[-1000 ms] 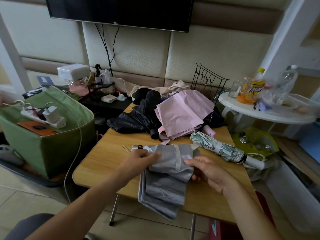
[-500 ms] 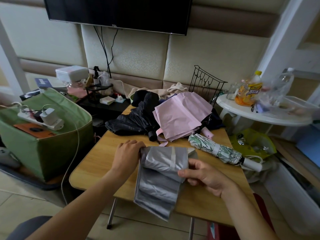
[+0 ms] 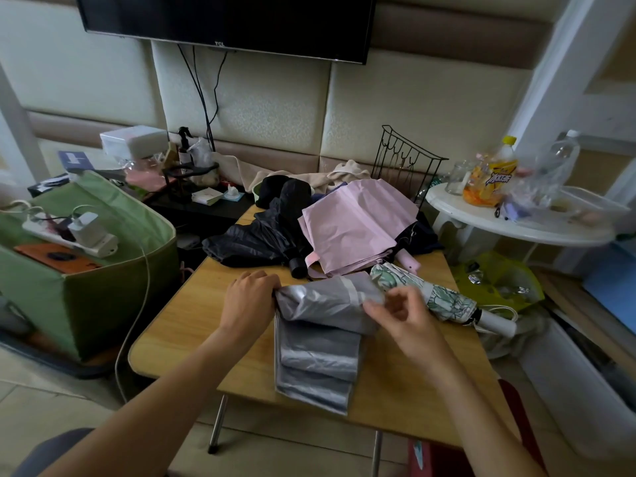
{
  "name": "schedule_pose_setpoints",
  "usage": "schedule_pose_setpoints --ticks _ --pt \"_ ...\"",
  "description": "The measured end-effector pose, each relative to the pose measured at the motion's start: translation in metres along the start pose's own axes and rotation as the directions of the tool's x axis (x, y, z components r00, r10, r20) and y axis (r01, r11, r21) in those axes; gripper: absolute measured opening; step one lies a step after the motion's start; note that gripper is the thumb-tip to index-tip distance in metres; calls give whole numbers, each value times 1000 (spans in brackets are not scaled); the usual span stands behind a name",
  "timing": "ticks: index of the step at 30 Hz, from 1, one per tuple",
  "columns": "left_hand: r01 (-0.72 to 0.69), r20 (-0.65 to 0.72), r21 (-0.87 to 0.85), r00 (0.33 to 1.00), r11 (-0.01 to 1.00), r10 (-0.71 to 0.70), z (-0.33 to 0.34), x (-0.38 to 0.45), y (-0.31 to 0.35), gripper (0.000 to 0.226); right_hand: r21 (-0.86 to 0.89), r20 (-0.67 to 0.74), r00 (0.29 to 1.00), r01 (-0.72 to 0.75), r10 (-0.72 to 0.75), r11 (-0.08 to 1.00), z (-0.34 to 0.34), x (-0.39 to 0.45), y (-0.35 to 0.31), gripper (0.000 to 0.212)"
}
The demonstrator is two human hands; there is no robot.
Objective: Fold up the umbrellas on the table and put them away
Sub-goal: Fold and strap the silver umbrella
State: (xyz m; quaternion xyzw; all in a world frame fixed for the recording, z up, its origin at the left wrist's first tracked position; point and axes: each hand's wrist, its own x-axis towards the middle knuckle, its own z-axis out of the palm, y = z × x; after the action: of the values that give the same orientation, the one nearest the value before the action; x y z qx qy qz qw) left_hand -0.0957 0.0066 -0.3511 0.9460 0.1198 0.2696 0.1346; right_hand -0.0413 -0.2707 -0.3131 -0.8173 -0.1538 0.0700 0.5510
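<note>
Grey umbrella point(image 3: 323, 325) lower centre of frame on counter point(image 3: 192, 304), mid-roll; left hand point(image 3: 249, 301) grips its left end, right hand point(image 3: 401, 316) pinches fabric edge; next likely wind canopy tight, fasten strap

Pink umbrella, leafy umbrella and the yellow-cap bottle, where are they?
pink umbrella point(image 3: 354, 228), head view, middle of its loose canopy.
leafy umbrella point(image 3: 444, 299), head view, its rolled cloth.
yellow-cap bottle point(image 3: 500, 173), head view, its label.

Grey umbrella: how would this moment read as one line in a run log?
step: rolling grey umbrella | left hand: grips its left end | right hand: fingers pinch its strap | on table | others: untouched
</note>
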Motion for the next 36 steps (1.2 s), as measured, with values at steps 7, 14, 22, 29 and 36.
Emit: schedule_pose_setpoints --ticks 7,14,22,29,36 --pt "-17 14 -5 1000 1000 17 2 0 -2 18 -430 -6 623 704 -782 565 48 -13 -28 24" --pt "-27 46 2 999 1000 27 4 1 -5 21 -575 172 690 650 -703 497 86 -10 -17 22" --pt "-27 67 -32 997 999 29 5 6 -10 30 -450 148 581 760 -800 469 80 -2 -19 10" --pt "-31 95 -27 995 999 34 9 8 -11 34 -565 63 644 653 -763 504 78 -6 -23 36" --pt "85 115 -114 991 990 -71 -5 2 7 30 -637 71 713 570 -697 518 74 0 -13 26"
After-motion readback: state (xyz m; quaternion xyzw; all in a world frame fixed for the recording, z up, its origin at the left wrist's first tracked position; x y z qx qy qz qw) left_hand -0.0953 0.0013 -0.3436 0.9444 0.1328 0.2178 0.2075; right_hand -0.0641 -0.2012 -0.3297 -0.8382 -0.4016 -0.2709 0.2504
